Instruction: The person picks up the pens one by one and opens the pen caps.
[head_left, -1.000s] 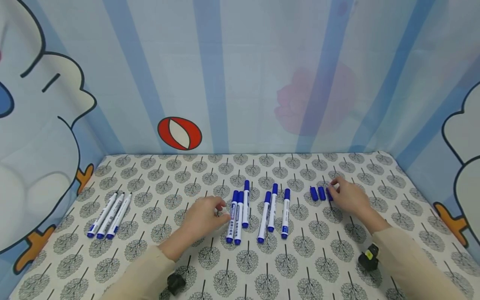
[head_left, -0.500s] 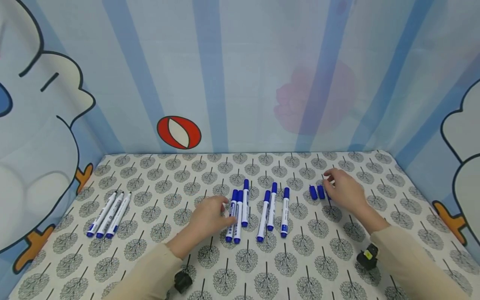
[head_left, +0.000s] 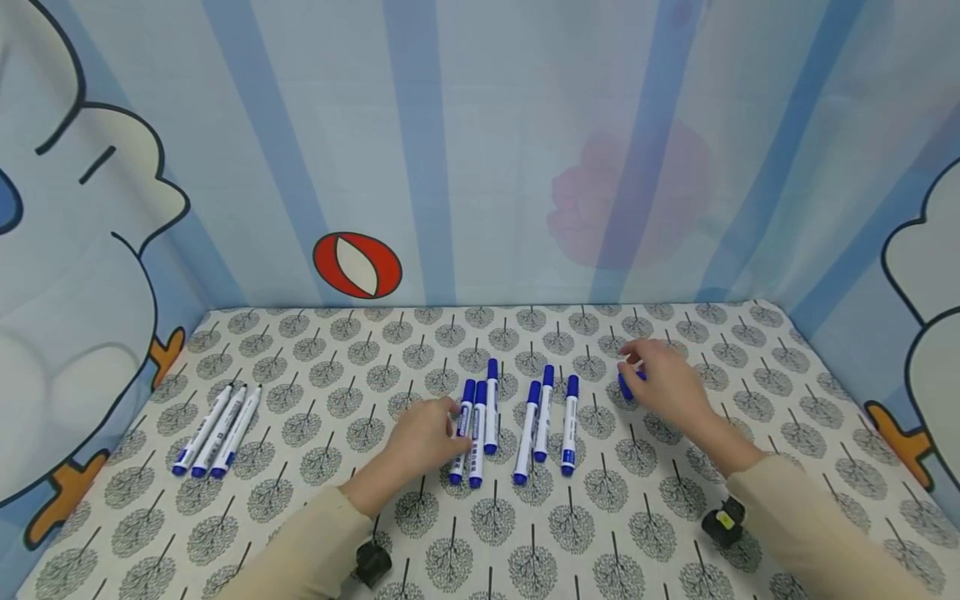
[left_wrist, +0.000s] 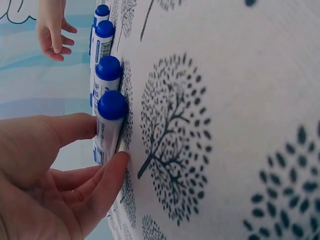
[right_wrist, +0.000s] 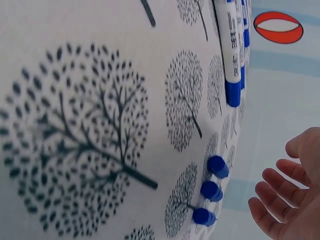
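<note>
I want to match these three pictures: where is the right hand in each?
Head: right hand, right of centre.
Left wrist: right hand, top left, beyond the near markers.
Right wrist: right hand, lower right edge.
Shared landmark: the markers, central in the head view, left of centre in the left wrist view, top right in the right wrist view.

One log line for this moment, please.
left hand: at leftmost capped marker | right hand: open, above three loose blue caps | uncapped markers: three, at far left
</note>
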